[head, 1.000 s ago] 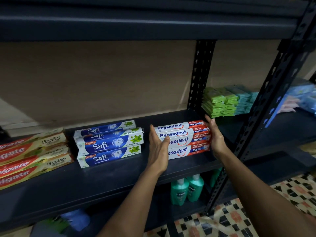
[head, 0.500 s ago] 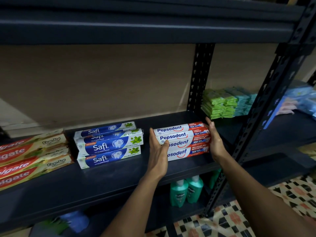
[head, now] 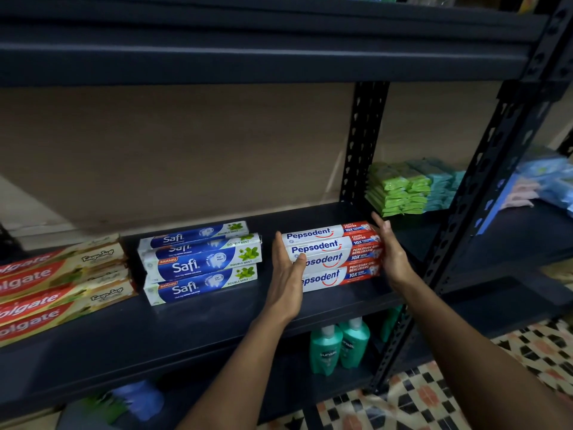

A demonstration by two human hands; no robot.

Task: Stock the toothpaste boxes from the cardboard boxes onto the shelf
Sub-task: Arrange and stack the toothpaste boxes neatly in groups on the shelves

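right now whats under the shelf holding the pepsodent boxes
Two green bottles stand below the Pepsodent boxes, with part of a third beside them. The shelf board covers whatever lies further back.

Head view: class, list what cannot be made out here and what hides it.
Head view, Colgate boxes: left ends cut off by the frame's edge.
Head view, Pepsodent boxes: ends covered by the left hand and right hand.
Head view, blue object at bottom left: dark, blurred, unidentifiable.
Cardboard boxes: not in view.

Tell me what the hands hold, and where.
The Pepsodent stack, squeezed endwise: left hand flat on its left end, right hand on its right end.
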